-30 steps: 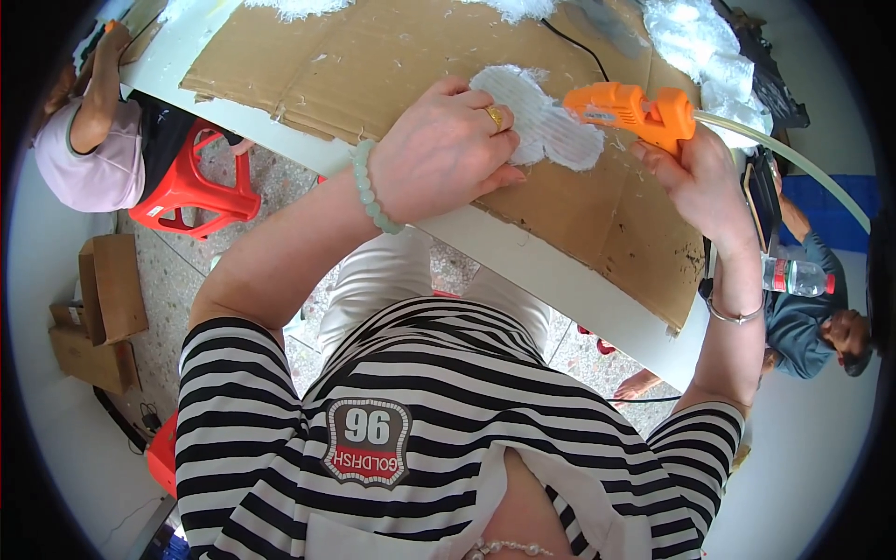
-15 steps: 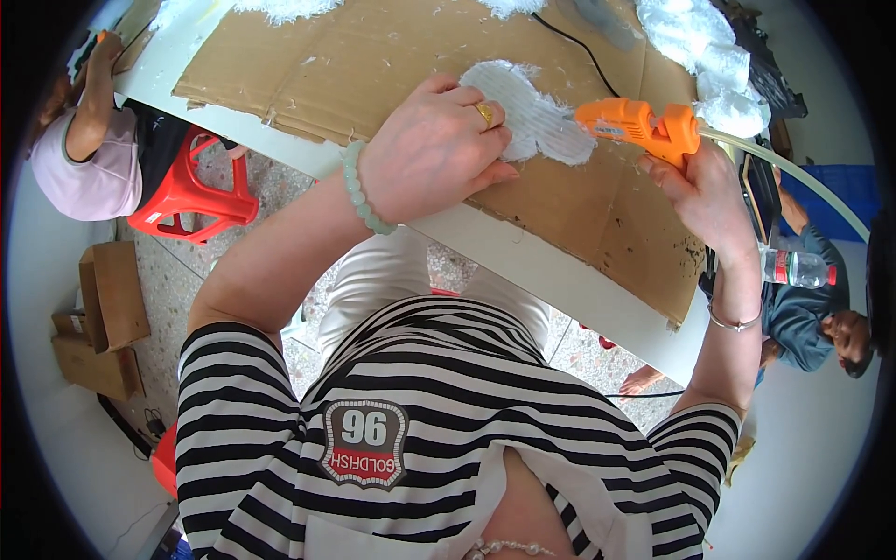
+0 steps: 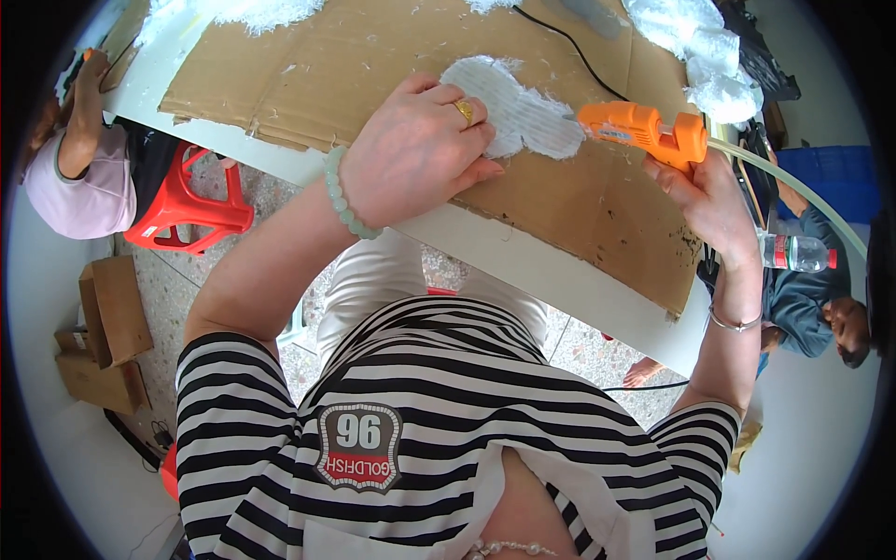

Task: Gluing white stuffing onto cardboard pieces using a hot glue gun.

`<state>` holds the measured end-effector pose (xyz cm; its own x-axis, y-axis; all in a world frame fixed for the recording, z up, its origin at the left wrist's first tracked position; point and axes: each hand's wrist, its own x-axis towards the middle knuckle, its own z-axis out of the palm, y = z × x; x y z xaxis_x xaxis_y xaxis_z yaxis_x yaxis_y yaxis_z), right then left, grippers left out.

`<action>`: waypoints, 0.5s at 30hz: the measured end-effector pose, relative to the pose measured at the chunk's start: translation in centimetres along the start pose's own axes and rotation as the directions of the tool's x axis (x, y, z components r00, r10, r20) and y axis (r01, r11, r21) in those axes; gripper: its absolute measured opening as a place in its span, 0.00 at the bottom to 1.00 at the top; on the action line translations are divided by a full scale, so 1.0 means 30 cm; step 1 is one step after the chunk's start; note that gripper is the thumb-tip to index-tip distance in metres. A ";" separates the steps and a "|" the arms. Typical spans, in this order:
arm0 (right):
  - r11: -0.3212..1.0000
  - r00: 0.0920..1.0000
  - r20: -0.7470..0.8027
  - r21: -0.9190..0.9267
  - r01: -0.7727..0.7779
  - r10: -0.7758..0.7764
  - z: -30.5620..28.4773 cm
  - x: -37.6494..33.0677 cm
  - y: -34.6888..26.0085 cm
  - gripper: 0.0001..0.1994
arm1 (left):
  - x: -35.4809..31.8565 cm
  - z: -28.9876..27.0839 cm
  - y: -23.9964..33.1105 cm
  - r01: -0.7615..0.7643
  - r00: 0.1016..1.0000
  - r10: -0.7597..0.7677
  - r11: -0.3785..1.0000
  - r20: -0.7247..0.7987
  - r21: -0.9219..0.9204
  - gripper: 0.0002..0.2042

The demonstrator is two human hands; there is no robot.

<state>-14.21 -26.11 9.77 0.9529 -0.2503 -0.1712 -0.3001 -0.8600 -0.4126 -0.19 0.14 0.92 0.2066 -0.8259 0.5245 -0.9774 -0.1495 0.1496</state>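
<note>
My right hand (image 3: 714, 201) is wrapped round the handle of an orange hot glue gun (image 3: 644, 129), with a pale glue stick (image 3: 793, 173) curving out of its back end. The gun's tip points left, at the right end of a white ribbed piece (image 3: 523, 112) with frayed, fuzzy edges. At that piece's left edge is my left hand (image 3: 415, 149), its fingers curled and gripping the edge; the fingertips are partly hidden. Under the piece lies a sheet of brown cardboard (image 3: 364, 56).
White fluffy scraps (image 3: 266, 9) and clear plastic wrapping (image 3: 705, 56) lie at the far side. A black cord (image 3: 569, 47) crosses the cardboard. One person (image 3: 84, 177) sits at left by a red stool (image 3: 201, 201); another (image 3: 812, 289) is at right, near a plastic bottle (image 3: 793, 252).
The glue gun has shifted slightly right relative to the white piece, its tip now at the piece's right end. My left hand keeps its grip. The whole view has shifted a little.
</note>
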 end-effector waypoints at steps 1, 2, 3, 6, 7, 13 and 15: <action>1.000 1.000 0.004 -0.003 -0.009 0.009 0.004 0.000 -0.007 0.10 | 0.000 0.001 0.000 0.002 1.000 -0.002 1.000 0.005 0.005 0.13; 1.000 1.000 0.003 -0.003 -0.010 0.010 0.007 0.000 -0.006 0.10 | 0.001 0.000 0.000 0.002 1.000 -0.002 1.000 0.005 0.004 0.13; 1.000 1.000 0.009 -0.008 -0.012 0.012 0.011 0.002 -0.003 0.10 | 0.002 -0.001 0.001 0.000 1.000 0.000 1.000 0.002 0.006 0.13; 0.999 1.000 0.002 -0.031 0.008 -0.008 0.016 0.003 -0.015 0.09 | 0.003 -0.002 0.001 0.000 1.000 0.000 1.000 0.000 0.008 0.13; 0.998 1.000 -0.011 -0.049 0.029 -0.029 0.018 0.002 -0.021 0.09 | 0.002 -0.003 0.001 0.000 1.000 0.000 1.000 0.000 0.008 0.13; 0.987 0.986 -0.072 -0.070 0.144 -0.149 0.034 0.008 -0.048 0.09 | 0.003 -0.001 0.000 -0.001 1.000 0.001 1.000 -0.002 0.001 0.13; 0.983 0.984 -0.080 -0.104 0.153 -0.161 0.037 0.014 -0.048 0.10 | 0.003 0.011 -0.003 -0.021 0.999 0.021 1.000 -0.046 0.002 0.12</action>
<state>-13.43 -24.49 9.31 0.9893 -0.1428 -0.0306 -0.1447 -0.9297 -0.3386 -0.10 -0.11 0.69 0.1879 -0.8031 0.5654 -0.9816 -0.1335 0.1367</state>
